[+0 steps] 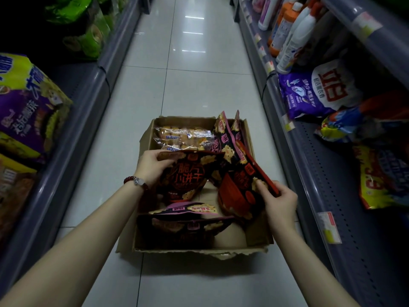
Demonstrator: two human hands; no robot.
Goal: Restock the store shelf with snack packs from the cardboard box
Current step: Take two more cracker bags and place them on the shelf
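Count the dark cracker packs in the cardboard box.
6 visible: one in the left hand, one in the right hand, two upright at the cardboard box's far right corner, two lying at its near end. More may be hidden underneath.

Glossy white tiled floor (pixel 188 85) mirrors ceiling lights between grey shelving (pixel 332 173).

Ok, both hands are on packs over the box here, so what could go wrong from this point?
1. The right hand pinches its red-edged pack only at one corner, so it may slip back into the cardboard box.
2. The left hand grips the black cracker pack at its top edge; squeezing could crush the crackers.
3. Lifting both packs together may drag out the pink-edged packs leaning against them.
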